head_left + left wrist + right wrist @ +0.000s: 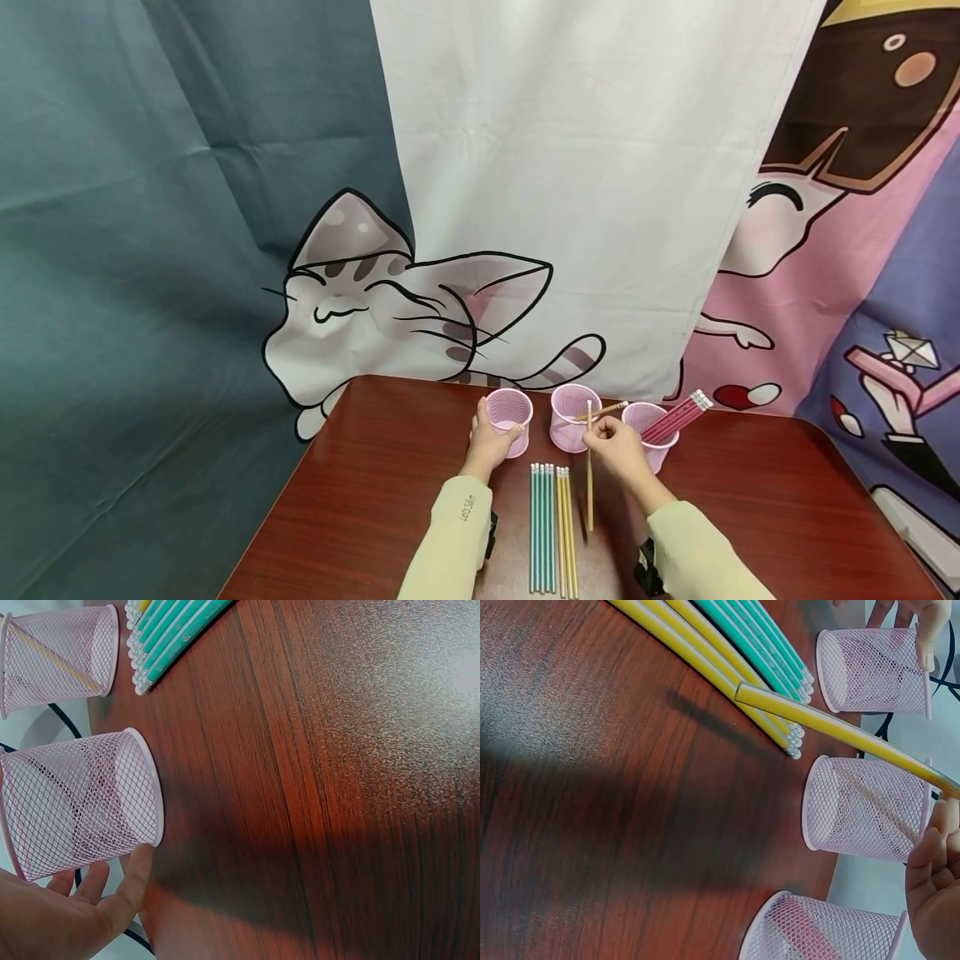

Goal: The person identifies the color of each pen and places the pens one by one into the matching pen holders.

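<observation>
My left hand [489, 442] holds the left pink mesh pencil cup [522, 435], its thumb over the rim and its fingers along the outer side. Between thumb and fingertips my right hand [621, 450] pinches a yellow pencil [589, 492], held up with its white eraser end by the middle mesh cup [564, 437]. In the right wrist view the pencil's lower end [780, 703] hangs over the pencils on the table. One yellow pencil [613, 408] leans inside the middle cup. The left cup has no pencils in it.
A row of teal pencils [542, 529] and a few yellow pencils [567, 533] lie side by side on the brown table [360, 500]. The right mesh cup [656, 460] holds several dark pink pencils [671, 421]. A cartoon-printed cloth [585, 208] hangs behind the table.
</observation>
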Tool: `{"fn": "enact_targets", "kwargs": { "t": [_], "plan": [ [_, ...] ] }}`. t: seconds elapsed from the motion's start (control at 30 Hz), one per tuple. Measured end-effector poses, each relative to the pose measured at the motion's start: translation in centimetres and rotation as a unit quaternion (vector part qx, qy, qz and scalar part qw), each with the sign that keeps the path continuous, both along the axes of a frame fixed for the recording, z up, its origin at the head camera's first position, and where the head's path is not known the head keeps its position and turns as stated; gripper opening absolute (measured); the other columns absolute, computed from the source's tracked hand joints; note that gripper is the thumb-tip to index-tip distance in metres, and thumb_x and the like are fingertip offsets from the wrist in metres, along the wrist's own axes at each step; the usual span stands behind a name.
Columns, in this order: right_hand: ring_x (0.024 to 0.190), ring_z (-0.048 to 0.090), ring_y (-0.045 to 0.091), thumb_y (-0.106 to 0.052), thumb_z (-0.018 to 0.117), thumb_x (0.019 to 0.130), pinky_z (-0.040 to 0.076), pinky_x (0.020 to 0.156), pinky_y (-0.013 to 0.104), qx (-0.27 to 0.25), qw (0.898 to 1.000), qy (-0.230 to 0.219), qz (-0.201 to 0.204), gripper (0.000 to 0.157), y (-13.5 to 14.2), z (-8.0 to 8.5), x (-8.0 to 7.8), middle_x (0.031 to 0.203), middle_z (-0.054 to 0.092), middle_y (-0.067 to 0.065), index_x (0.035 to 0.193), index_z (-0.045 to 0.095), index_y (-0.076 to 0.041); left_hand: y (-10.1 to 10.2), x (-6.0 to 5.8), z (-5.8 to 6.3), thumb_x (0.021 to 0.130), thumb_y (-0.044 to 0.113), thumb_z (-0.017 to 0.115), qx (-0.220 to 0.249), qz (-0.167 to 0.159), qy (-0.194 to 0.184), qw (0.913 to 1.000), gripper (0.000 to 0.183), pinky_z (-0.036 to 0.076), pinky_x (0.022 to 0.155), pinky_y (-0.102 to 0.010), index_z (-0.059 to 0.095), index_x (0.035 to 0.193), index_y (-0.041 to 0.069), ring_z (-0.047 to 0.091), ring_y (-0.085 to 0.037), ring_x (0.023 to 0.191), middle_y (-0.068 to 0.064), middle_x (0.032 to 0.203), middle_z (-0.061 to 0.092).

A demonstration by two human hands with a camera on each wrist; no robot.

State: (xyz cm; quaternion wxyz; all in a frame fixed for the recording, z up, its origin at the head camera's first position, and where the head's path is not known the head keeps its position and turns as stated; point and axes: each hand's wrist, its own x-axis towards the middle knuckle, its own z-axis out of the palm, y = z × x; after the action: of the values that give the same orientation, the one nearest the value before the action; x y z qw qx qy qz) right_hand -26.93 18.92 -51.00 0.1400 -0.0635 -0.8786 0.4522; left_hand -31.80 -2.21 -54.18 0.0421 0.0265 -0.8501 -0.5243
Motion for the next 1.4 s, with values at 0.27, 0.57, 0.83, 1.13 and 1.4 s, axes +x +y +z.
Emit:
{"fn": "enact_targets", "kwargs": {
  "t": [0.27, 0.57, 0.83, 1.13, 1.4],
  "plan": [
    [0.061, 0.043, 0.012, -0.006, 0.064, 0.071, 0.036, 0.057, 0.022, 0.006, 1.0, 0.017, -0.015, 0.011, 0.0, 0.9, -0.2, 0.063, 0.048, -0.002, 0.07, 0.053, -0.006, -0.1, 0.0, 0.1, 0.072, 0.025, 0.078, 0.0, -0.002, -0.003, 1.0, 0.092, 0.036, 0.093, -0.056, 0.023, 0.144, 0.008, 0.039, -0.046, 0.117, -0.025, 0.131, 0.039],
    [0.063, 0.045, 0.011, -0.007, 0.064, 0.073, 0.036, 0.058, 0.022, 0.0, 0.999, 0.037, -0.031, 0.012, 0.3, 2.1, -0.4, 0.068, 0.05, 0.0, 0.079, 0.053, -0.005, -0.1, -0.1, 0.1, 0.073, 0.026, 0.077, 0.004, -0.003, -0.01, 0.9999, 0.092, 0.036, 0.092, -0.057, 0.022, 0.145, 0.01, 0.039, -0.045, 0.117, -0.024, 0.133, 0.038],
    [0.062, 0.046, 0.01, -0.006, 0.061, 0.075, 0.038, 0.057, 0.021, -0.025, 0.998, 0.036, -0.036, 0.017, 0.8, 3.2, -0.7, 0.071, 0.051, 0.002, 0.086, 0.049, -0.002, -0.1, 0.0, 0.1, 0.072, 0.026, 0.077, 0.0, -0.005, -0.008, 1.0, 0.092, 0.035, 0.093, -0.057, 0.022, 0.145, 0.009, 0.038, -0.046, 0.118, -0.025, 0.133, 0.038],
    [0.05, 0.052, 0.01, -0.006, 0.057, 0.077, 0.043, 0.045, 0.021, -0.079, 0.994, 0.052, -0.048, 0.014, 2.1, 4.7, -1.7, 0.069, 0.049, 0.003, 0.083, 0.045, -0.004, 0.0, 0.1, 0.2, 0.073, 0.024, 0.077, 0.002, 0.001, -0.013, 0.9999, 0.092, 0.035, 0.094, -0.057, 0.022, 0.145, 0.01, 0.038, -0.045, 0.118, -0.023, 0.134, 0.038],
    [0.048, 0.06, 0.012, -0.007, 0.054, 0.079, 0.049, 0.043, 0.025, -0.113, 0.99, 0.064, -0.063, 0.011, 2.8, 5.8, -2.1, 0.07, 0.052, 0.004, 0.084, 0.045, -0.004, 0.0, 0.2, 0.3, 0.073, 0.024, 0.077, -0.002, 0.002, -0.011, 0.9999, 0.091, 0.035, 0.093, -0.058, 0.023, 0.145, 0.009, 0.038, -0.047, 0.118, -0.025, 0.134, 0.038]
  ]
}}
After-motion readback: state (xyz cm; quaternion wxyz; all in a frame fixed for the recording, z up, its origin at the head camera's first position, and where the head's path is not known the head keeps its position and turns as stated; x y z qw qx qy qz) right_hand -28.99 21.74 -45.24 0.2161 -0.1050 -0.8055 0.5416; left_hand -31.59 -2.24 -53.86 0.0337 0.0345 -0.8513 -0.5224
